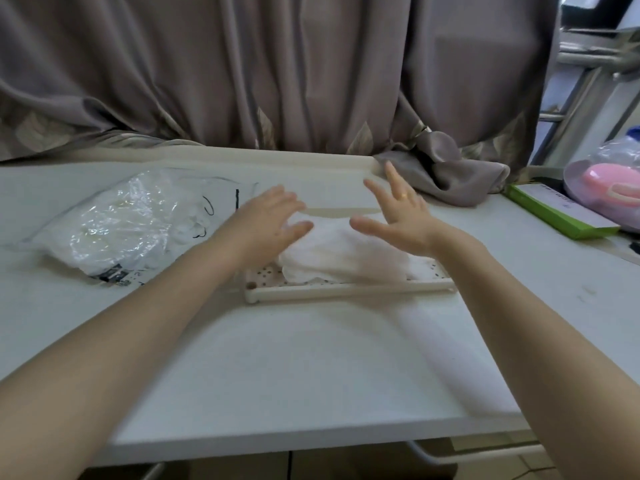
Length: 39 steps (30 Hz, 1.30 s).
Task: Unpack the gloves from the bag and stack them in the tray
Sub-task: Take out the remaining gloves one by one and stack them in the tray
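Gloves (343, 254) lie piled in the tray (346, 291) near the surface's (311, 368) back edge. Both hands, left hand (268, 225) and right hand (398, 221), hover above with fingers spread, holding nothing. Bag (121, 223) lies left.

Two hands, left (268, 220) and right (398, 216), one tray (346, 289), one plastic bag (128, 223), one green box (557, 213), and a white glove pile (343, 254), perhaps several gloves, uncountable.

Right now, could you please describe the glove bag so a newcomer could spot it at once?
Start at the grey table before the curtain. Left of the cream tray lies the plastic bag. It alone is clear and crinkly, with black print.
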{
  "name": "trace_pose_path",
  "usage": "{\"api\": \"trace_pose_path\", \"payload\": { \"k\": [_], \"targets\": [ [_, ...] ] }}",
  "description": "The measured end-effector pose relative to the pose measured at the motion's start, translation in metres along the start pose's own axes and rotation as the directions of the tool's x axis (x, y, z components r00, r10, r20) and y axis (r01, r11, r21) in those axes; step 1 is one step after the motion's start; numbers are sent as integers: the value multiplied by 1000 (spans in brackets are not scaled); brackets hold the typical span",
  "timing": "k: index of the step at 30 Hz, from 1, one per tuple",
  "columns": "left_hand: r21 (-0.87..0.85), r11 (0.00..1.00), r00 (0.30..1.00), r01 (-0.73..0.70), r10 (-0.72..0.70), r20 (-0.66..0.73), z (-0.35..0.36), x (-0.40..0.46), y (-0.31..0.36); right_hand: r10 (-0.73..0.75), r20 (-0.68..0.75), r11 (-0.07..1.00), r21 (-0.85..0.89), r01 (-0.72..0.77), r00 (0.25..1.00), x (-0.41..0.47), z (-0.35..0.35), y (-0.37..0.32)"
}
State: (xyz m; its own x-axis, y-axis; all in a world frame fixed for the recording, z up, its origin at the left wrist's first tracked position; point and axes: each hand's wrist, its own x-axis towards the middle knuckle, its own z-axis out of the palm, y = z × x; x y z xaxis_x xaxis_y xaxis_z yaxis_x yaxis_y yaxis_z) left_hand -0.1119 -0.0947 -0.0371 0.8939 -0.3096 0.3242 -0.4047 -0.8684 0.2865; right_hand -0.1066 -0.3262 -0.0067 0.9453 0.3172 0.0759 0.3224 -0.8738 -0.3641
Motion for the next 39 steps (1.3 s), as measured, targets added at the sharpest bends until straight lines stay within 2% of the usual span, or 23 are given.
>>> {"api": "trace_pose_path", "payload": {
  "k": [1,3,6,8,11,14,20,23,26,31,33,35,37,39],
  "targets": [
    [-21,1000,994,-5,2,-114,-8,-4,-8,-96,-96,994,41,100,991,0,-2,-19],
    [8,999,972,41,-38,-230,-19,-12,-29,-281,-205,953,53,297,938,3,3,-58],
    [136,947,942,292,-260,-211,-25,-24,-55,-447,-165,890,17,456,879,18,31,-110],
    [136,869,877,475,-457,-149,-26,-35,-73,-407,-76,913,1,408,910,36,56,-139],
    [35,804,805,594,-592,-50,-29,-52,-104,-211,136,975,-41,218,968,64,85,-167],
    [-106,808,807,579,-587,-61,-32,-59,-116,-132,270,980,-111,167,954,86,106,-183],
    [-235,818,827,525,-556,-87,-33,-55,-109,-140,243,980,-107,170,960,115,140,-197],
    [-250,815,825,523,-558,-89,-35,-56,-110,-118,192,980,-137,146,974,123,146,-199],
    [-239,823,838,515,-542,-59,-34,-56,-104,-131,159,956,-241,167,979,124,145,-200],
    [-212,832,847,512,-531,-37,-30,-54,-99,-109,203,900,-396,183,973,110,134,-183],
    [-227,835,849,501,-525,-59,-29,-56,-100,-115,217,910,-369,191,969,106,135,-179],
    [-265,828,844,494,-530,-84,-29,-57,-97,-159,197,942,-264,208,967,106,135,-179],
    [-309,822,837,479,-534,-123,-28,-58,-93,-121,170,984,-109,141,978,110,136,-182],
    [-332,830,836,448,-521,-172,-28,-58,-91,-70,219,997,-26,78,973,116,140,-188]
  ]
}}
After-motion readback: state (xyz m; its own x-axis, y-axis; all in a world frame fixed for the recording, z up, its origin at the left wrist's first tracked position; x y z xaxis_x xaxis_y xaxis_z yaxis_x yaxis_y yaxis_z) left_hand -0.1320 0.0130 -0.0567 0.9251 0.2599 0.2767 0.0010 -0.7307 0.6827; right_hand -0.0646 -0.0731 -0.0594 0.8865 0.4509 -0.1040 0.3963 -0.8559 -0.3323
